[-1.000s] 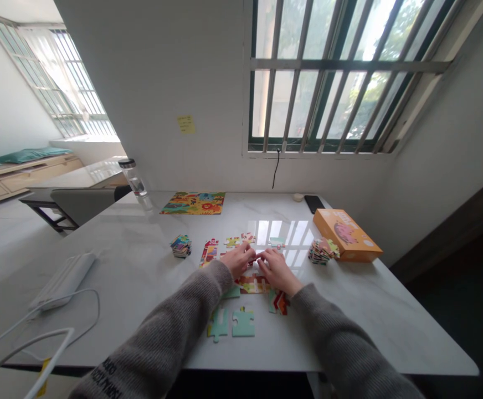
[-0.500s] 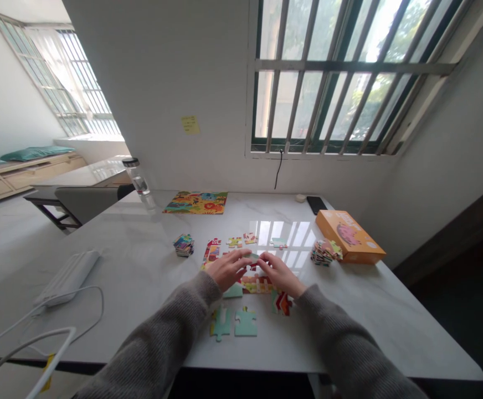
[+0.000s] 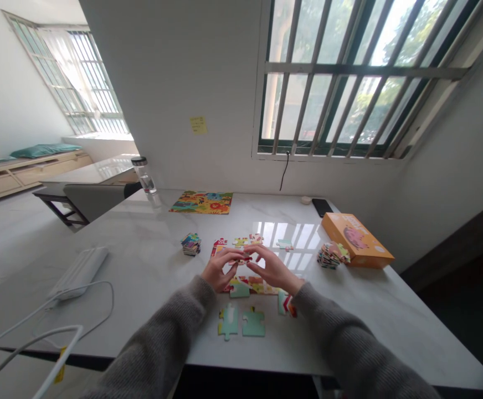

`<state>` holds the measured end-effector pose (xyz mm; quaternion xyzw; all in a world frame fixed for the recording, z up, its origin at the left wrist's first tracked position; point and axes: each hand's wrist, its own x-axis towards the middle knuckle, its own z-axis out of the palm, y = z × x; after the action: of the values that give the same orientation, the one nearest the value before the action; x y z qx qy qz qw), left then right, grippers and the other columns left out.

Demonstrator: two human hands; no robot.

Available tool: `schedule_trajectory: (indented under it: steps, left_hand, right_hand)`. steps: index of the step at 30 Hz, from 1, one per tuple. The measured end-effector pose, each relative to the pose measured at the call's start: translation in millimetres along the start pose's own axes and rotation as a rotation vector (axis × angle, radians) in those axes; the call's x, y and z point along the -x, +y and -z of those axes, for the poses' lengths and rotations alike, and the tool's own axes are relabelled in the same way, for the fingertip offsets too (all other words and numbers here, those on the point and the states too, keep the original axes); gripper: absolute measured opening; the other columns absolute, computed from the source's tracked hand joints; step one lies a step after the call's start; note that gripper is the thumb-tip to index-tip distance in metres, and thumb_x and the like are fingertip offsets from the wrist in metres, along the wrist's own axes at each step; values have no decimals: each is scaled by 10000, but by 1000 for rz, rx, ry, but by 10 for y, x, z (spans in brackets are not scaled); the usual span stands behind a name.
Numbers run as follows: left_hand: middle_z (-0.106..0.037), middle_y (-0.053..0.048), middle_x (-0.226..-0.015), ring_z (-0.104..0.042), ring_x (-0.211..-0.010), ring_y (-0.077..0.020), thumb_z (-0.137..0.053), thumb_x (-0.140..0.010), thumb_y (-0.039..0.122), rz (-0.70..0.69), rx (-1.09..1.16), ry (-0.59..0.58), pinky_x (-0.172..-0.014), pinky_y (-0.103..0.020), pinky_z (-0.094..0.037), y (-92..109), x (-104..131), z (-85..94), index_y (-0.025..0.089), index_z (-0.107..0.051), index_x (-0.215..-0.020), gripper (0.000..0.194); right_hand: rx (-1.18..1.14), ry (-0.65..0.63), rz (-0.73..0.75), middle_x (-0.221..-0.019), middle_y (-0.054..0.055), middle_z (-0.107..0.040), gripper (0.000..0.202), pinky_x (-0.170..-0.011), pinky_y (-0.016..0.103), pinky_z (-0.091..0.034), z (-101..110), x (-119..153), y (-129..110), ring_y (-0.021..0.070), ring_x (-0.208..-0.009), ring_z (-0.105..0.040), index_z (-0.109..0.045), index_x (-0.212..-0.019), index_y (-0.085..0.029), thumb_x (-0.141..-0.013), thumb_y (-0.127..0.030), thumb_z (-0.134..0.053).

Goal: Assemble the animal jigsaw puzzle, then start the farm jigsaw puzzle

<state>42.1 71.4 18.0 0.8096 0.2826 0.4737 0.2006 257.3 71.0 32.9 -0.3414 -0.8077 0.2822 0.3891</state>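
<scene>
A small jigsaw puzzle piece (image 3: 247,259) with red on it is up between my hands, mostly covered by fingers. My left hand (image 3: 220,270) grips it from the left with thumb and fingers. Around its right edge are the thumb and index finger of my right hand (image 3: 271,268). Beneath them lies a partly joined puzzle, its fence strip (image 3: 263,285) and red barn part (image 3: 220,242) showing. A pale green piece (image 3: 239,290) touches the strip. Closer to me are two loose green pieces (image 3: 253,323) (image 3: 228,321) and a red-arrowed piece (image 3: 286,303).
Stacks of puzzle pieces stand at left (image 3: 190,244) and right (image 3: 330,256), the latter beside an orange box (image 3: 358,239). Farther back are a picture sheet (image 3: 202,203), a phone (image 3: 321,208) and a bottle (image 3: 144,175). A white power strip (image 3: 79,272) with cables lies left.
The view has shifted, so the table sits slightly farther right. My fingers have changed their hold on the piece, and its red part now shows; the right hand's fingers are more spread.
</scene>
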Motion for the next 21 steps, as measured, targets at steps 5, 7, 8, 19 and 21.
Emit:
schedule_trajectory:
  steps: [5,7,8,19,21]
  left_hand:
    - [-672,-113,-1169,-641,-1127,-227,-518,-896,147,111,130,67,-987,-383,-560,-132,40,85,163,-661,-1133,278]
    - [-674,-114,-1185,-642,-1135,-241,-521,-891,162,145,132,83,-990,-387,-555,-180,56,120,160,-662,-1148,293]
    - [-676,-116,-1192,-645,-1135,-248,-526,-888,173,161,131,87,-990,-390,-555,-200,63,135,157,-658,-1163,305]
    - [-667,-117,-1261,-641,-1154,-248,-500,-896,211,266,-96,166,-1046,-412,-508,-370,86,232,144,-598,-1284,406]
    - [-684,-121,-1187,-665,-1073,-235,-481,-895,191,319,-181,211,-993,-403,-538,-457,101,256,128,-583,-1283,406]
  right_hand:
    - [-27,-59,-6,-1010,51,-674,206,-792,333,-534,-65,-316,76,177,-909,-636,-622,-1078,-207,-879,-240,-659]
    - [-48,-92,-46,-983,41,-681,200,-792,335,-534,-82,-419,121,173,-890,-643,-621,-1043,-201,-864,-268,-679]
    - [-50,-110,-61,-981,39,-683,221,-791,337,-532,-87,-458,138,173,-881,-644,-621,-1040,-201,-853,-292,-695]
    - [-136,-100,-189,-998,33,-654,217,-800,323,-493,-119,-679,309,187,-965,-627,-583,-985,-211,-847,-354,-671]
    - [19,-47,-191,-986,32,-652,197,-818,330,-479,-124,-772,393,197,-976,-617,-586,-958,-208,-831,-323,-682]
